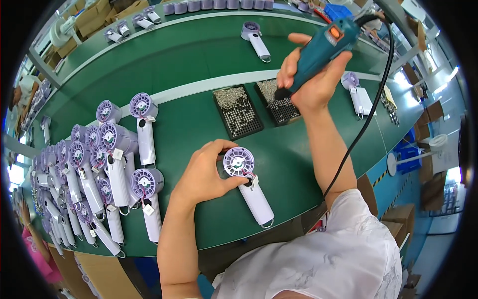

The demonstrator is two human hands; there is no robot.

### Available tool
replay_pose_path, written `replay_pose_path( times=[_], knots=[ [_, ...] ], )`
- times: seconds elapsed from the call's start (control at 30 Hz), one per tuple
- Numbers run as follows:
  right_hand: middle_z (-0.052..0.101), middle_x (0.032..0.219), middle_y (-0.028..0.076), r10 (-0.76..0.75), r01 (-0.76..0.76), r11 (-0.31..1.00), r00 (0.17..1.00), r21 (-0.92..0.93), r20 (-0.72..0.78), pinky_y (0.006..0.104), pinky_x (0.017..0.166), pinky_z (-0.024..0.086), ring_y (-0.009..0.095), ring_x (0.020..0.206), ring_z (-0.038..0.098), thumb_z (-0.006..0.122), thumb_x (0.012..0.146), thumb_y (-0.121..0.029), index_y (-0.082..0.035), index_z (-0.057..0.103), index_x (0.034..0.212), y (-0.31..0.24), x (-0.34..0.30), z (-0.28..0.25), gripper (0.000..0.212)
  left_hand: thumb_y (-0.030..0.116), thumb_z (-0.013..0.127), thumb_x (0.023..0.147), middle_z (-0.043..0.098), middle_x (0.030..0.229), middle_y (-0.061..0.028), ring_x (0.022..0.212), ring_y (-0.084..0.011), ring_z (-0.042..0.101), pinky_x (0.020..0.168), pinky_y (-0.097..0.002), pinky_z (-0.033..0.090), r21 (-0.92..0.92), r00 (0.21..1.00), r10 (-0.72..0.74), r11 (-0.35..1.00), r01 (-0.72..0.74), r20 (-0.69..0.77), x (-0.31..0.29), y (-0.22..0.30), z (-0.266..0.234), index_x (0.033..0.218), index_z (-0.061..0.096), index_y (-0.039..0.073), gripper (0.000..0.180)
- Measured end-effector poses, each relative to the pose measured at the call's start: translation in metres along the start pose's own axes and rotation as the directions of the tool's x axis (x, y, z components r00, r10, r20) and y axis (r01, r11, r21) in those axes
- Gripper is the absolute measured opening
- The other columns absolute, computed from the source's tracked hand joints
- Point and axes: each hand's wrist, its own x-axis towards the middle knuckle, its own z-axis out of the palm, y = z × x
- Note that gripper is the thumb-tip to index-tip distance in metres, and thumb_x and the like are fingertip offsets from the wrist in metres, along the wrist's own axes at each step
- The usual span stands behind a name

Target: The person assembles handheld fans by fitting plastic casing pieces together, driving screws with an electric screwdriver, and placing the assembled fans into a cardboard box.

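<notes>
My left hand grips a white and lilac handheld fan lying on the green bench, thumb and fingers about its round head. Red wires and a small white tag show where head and handle meet. My right hand is wrapped around a teal electric screwdriver with an orange switch. Its dark tip points down at the right black screw tray; whether a screw is on the tip, I cannot tell. Beside that tray is a second black screw tray, partly filled with loose screws.
Several similar fans crowd the bench's left side. Another fan lies at the right, and one more rests on the green strip beyond the pale rail. The screwdriver's black cord hangs across my right forearm's side.
</notes>
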Motion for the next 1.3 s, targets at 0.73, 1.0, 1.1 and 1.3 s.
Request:
replay_pose_path(
  times=[0.73, 1.0, 1.1, 1.3],
  knots=[
    [0.069, 0.06, 0.01, 0.408, -0.085, -0.061, 0.907, -0.994, -0.103, 0.037, 0.066, 0.058, 0.024, 0.059, 0.071, 0.08, 0.076, -0.042, -0.004, 0.073, 0.068, 0.132, 0.116, -0.139, 0.039, 0.015, 0.092, 0.063, 0.071, 0.105, -0.0101, 0.096, -0.0231, 0.069, 0.087, -0.0341, 0.055, -0.009, 0.997, 0.073, 0.997, -0.073, 0.006, 0.008, -0.006, 0.011, 0.115, 0.066, 0.003, 0.059],
    [0.065, 0.057, 0.011, 0.498, -0.311, 0.089, 0.837, -0.946, -0.229, 0.0309, 0.044, 0.051, 0.019, 0.046, 0.065, 0.079, 0.074, -0.024, 0.006, 0.069, 0.066, 0.104, 0.119, -0.107, 0.033, 0.022, 0.092, 0.065, 0.069, 0.109, -0.0159, 0.103, -0.0318, 0.067, 0.093, -0.0407, 0.054, 0.016, 0.999, 0.049, 0.999, -0.049, -0.006, -0.008, -0.012, 0.005, 0.114, 0.064, 0.002, 0.06],
    [0.061, 0.056, 0.007, 0.504, -0.356, 0.195, 0.836, -0.914, -0.218, 0.0286, 0.04, 0.046, 0.015, 0.042, 0.057, 0.083, 0.074, -0.027, 0.006, 0.069, 0.075, 0.058, 0.104, -0.081, 0.036, 0.022, 0.092, 0.065, 0.068, 0.108, -0.0163, 0.102, -0.0324, 0.067, 0.091, -0.0412, 0.054, 0.016, 0.997, 0.073, 0.997, -0.072, -0.014, -0.005, -0.012, 0.009, 0.114, 0.063, 0.002, 0.061],
    [0.063, 0.061, 0.007, 0.609, -0.321, 0.414, 0.793, -0.852, -0.003, 0.0288, 0.04, 0.046, 0.012, 0.045, 0.058, 0.084, 0.076, -0.026, 0.009, 0.069, 0.084, -0.02, 0.022, 0.035, 0.038, 0.024, 0.091, 0.064, 0.069, 0.104, -0.0185, 0.097, -0.033, 0.068, 0.086, -0.0396, 0.055, 0.052, 0.991, 0.137, 0.989, -0.137, -0.001, -0.006, -0.015, 0.013, 0.112, 0.063, -0.001, 0.06]
  ],
)
